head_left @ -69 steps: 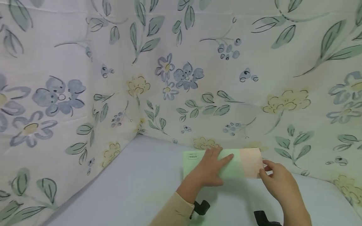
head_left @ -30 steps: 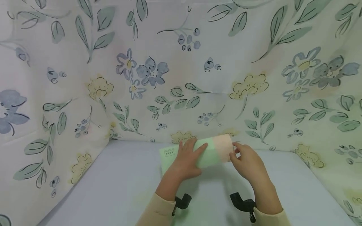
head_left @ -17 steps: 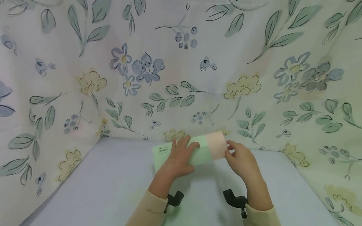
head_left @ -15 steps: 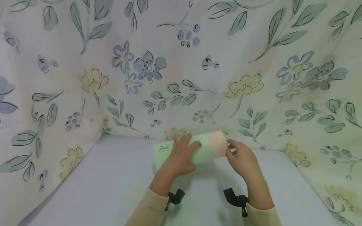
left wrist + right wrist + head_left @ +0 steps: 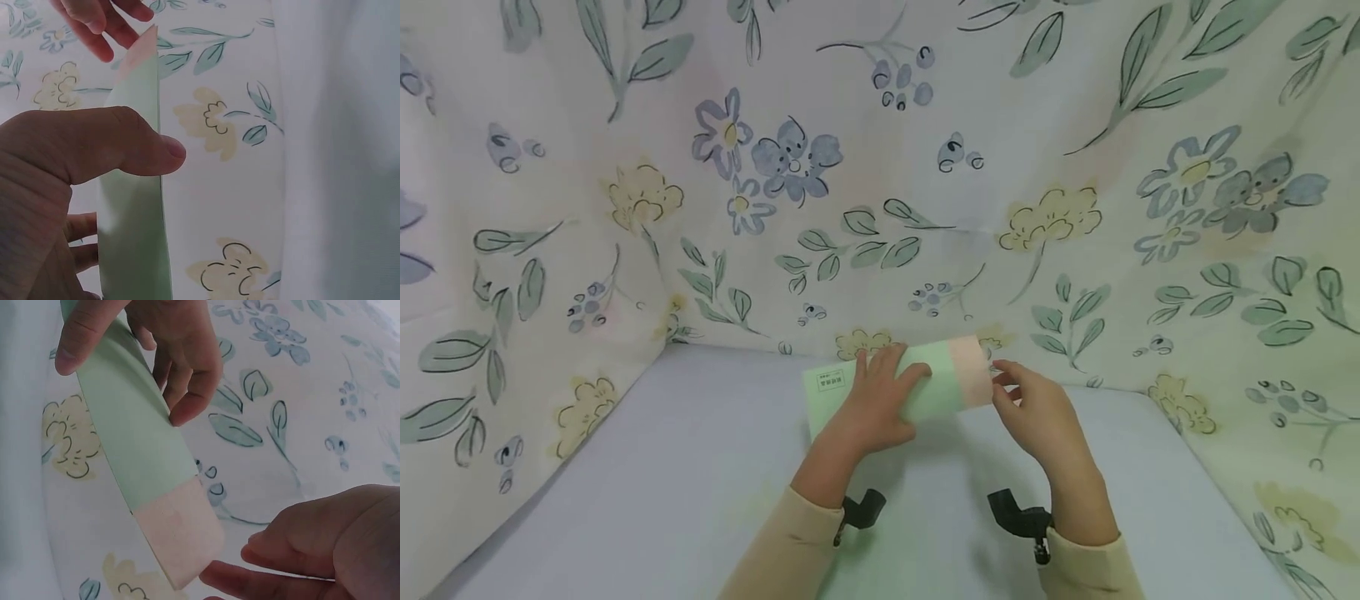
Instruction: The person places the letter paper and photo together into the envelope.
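Observation:
A slim, pale green carton (image 5: 936,379) with a peach end section (image 5: 972,371) is held over the white table near the back cloth. Across its middle my left hand (image 5: 876,400) grips it, thumb (image 5: 153,153) along the near edge and fingers over the far edge. A small framed label of dark print (image 5: 831,380) shows at its left end. Beside the peach end, my right hand (image 5: 1033,408) has a fingertip (image 5: 215,572) right at the end's corner. That hand's thumb (image 5: 275,540) stands apart from the carton.
A white cloth printed with flowers and leaves (image 5: 880,192) hangs behind the white tabletop (image 5: 700,483) and along its sides. Black camera mounts (image 5: 865,508) are strapped at both wrists.
The carton now slants, its right end raised compared with the first frame. Less of the peach section shows beyond the green. The head view has swung right, and both hands stay at the carton.

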A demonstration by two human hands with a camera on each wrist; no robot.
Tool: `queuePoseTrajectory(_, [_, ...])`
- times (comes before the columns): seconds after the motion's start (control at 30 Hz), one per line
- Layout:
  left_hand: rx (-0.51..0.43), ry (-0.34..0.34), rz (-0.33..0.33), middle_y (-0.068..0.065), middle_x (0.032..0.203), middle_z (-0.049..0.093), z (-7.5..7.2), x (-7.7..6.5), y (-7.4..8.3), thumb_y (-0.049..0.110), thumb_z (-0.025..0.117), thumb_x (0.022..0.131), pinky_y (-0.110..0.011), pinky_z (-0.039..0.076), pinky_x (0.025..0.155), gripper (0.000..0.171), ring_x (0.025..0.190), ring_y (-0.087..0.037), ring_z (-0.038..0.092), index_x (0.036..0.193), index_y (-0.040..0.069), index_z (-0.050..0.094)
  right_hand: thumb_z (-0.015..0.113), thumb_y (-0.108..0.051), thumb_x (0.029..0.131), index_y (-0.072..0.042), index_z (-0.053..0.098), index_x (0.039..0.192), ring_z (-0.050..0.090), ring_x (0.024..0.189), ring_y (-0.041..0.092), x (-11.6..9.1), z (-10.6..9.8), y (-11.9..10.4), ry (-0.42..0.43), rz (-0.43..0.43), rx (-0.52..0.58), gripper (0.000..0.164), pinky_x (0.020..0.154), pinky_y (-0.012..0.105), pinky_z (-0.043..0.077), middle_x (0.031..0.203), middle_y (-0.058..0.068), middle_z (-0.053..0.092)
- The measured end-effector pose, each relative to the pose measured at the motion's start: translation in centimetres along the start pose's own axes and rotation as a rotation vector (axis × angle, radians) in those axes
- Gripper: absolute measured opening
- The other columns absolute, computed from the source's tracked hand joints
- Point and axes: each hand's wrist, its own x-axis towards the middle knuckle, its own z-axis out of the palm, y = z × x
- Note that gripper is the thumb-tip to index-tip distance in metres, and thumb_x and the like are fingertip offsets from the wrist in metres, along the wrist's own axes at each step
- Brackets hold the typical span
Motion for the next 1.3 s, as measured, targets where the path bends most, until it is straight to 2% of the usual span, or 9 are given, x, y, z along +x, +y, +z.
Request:
queuePoseTrajectory(0.2, [0.021,0.007,0.001,-0.012,0.141,0.032,0.19,0.08,-0.07,0.022,0.074,0.064,-0.063,0.015,0.106,0.07,0.133,-0.026,0.024,0.126,0.027,0.043,0.05,-0.025,0.095,-0.016,0.051,0.134,0.06,0.099,0.023,0.12,-0.21,-0.05,-0.04,-0.032,0.039,0.04,0.076,0.043,0.051,0.108,0.003,0.065])
queuePoseTrajectory(0.47, [-0.008,0.005,0.008,-0.011,0.139,0.033,0.14,-0.12,-0.09,0.024,0.075,0.064,-0.064,0.014,0.105,0.068,0.131,-0.026,0.026,0.126,0.026,0.046,0.053,-0.029,0.095,-0.021,0.049,0.136,0.061,0.096,0.02,0.45,-0.04,-0.17,-0.145,-0.061,0.14,0.042,0.077,0.04,0.051,0.109,0.001,0.064])
queuePoseTrajectory(0.57, [-0.013,0.033,0.012,-0.011,0.139,0.033,0.02,0.04,-0.22,0.023,0.076,0.064,-0.064,0.016,0.105,0.068,0.131,-0.026,0.027,0.125,0.026,0.046,0.053,-0.031,0.095,-0.023,0.049,0.136,0.061,0.098,0.02,0.6,-0.12,-0.01,-0.144,-0.071,0.172,0.042,0.079,0.041,0.051,0.11,0.0,0.064])
queuePoseTrajectory(0.77, [-0.058,0.011,0.044,-0.011,0.139,0.033,0.23,0.07,-0.2,0.022,0.076,0.064,-0.065,0.015,0.105,0.069,0.131,-0.025,0.026,0.126,0.027,0.046,0.054,-0.032,0.095,-0.022,0.049,0.136,0.06,0.1,0.023,0.23,-0.29,0.54,-0.15,-0.061,0.206,0.042,0.082,0.044,0.051,0.11,0.001,0.064])
queuePoseTrajectory(0.97, [-0.056,0.041,0.068,-0.01,0.138,0.034,0.13,0.0,0.02,0.022,0.076,0.063,-0.064,0.016,0.106,0.07,0.131,-0.025,0.026,0.126,0.027,0.046,0.052,-0.032,0.096,-0.023,0.047,0.137,0.058,0.106,0.023,0.09,-0.5,0.62,-0.116,-0.064,0.244,0.042,0.085,0.047,0.049,0.114,0.0,0.063])
queuePoseTrajectory(1.3, [-0.061,0.057,0.089,-0.01,0.139,0.034,0.22,-0.2,0.43,0.022,0.075,0.063,-0.062,0.017,0.106,0.07,0.131,-0.025,0.026,0.127,0.027,0.045,0.052,-0.03,0.096,-0.021,0.045,0.138,0.058,0.108,0.02,-0.02,-0.55,0.45,-0.147,-0.082,0.335,0.043,0.089,0.049,0.046,0.115,-0.001,0.064])
